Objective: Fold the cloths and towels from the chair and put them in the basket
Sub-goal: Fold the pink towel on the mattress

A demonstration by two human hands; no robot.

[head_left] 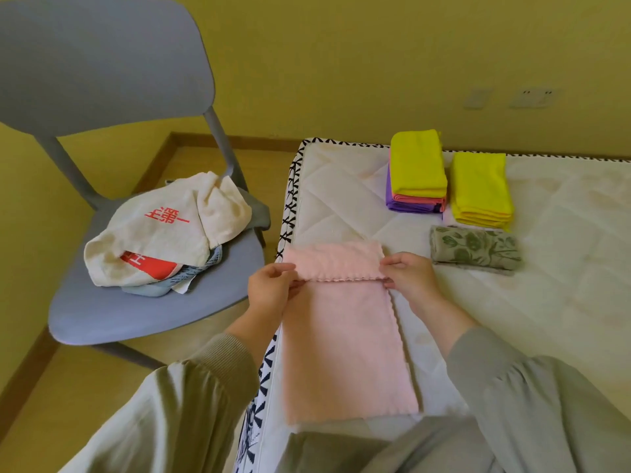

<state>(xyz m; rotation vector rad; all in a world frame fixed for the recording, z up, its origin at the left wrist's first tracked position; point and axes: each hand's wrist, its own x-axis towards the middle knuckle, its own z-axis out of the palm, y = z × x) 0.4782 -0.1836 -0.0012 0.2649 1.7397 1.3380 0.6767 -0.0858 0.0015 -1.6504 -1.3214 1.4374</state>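
A long pink towel (345,349) lies on the white mattress (563,302) near its left edge, its far end folded back toward me. My left hand (269,288) pinches the left corner of that folded edge. The right corner is pinched by my right hand (409,278). On the grey chair (102,302) to the left sits a heap of unfolded cloths, a white towel with red print (164,230) on top and blue fabric beneath. No basket is in view.
Folded cloths stand at the mattress's far side: a yellow, pink and purple stack (416,172), a yellow stack (481,189), and a grey floral roll (476,249) in front. A yellow wall runs behind. Wooden floor lies under the chair.
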